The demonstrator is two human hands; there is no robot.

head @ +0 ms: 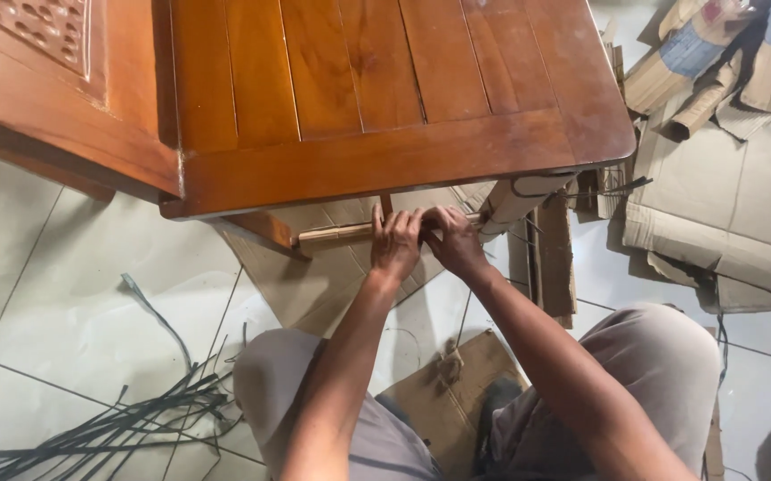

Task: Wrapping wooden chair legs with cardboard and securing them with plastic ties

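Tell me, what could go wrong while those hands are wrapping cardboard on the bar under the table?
Both hands, left hand and right hand, work right under the table edge, so knuckles might knock against it. The cardboard wrap could slip loose along the bar. The black straps on the floor might catch a foot.

Single head cam, looking steeply down from above the seated person's knees, close in on the hands at the wooden desk edge; tiled floor around.
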